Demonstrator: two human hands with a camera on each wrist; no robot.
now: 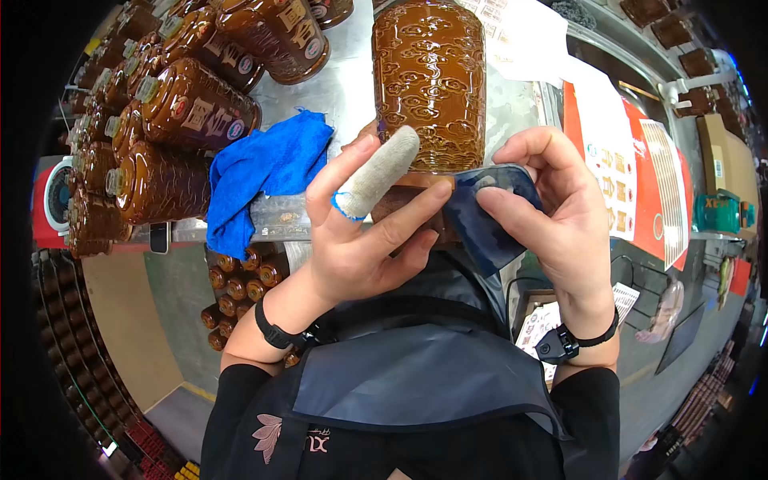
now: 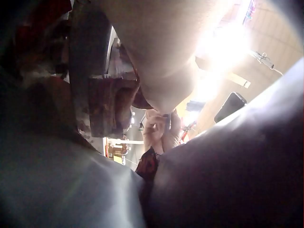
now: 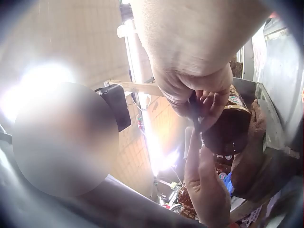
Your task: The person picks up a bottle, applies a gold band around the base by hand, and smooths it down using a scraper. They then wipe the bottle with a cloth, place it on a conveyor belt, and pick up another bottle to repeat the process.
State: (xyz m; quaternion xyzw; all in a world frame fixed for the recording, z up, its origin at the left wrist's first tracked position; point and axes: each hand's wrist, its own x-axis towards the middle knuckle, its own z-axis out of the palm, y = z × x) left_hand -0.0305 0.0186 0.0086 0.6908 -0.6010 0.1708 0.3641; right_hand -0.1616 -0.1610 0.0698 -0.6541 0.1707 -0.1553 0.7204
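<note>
so, dark blue, translucent, flat flexible sheet [image 1: 484, 246] is up between both hands, just in front of the big amber-brown, glossy, embossed jar [image 1: 430, 80] on the metal table [image 1: 344, 56]. right hand [image 1: 564, 220] pinches it, thumb on the face, fingers curled behind. left hand [image 1: 356, 244] mostly extended, fingers spread, one fingertip at the sheet's edge, no clear grip; grey fabric finger cover [image 1: 388, 172] on another finger. sheet looks light, bendy, probably slick, not fragile; best held by an edge or corner.
</note>
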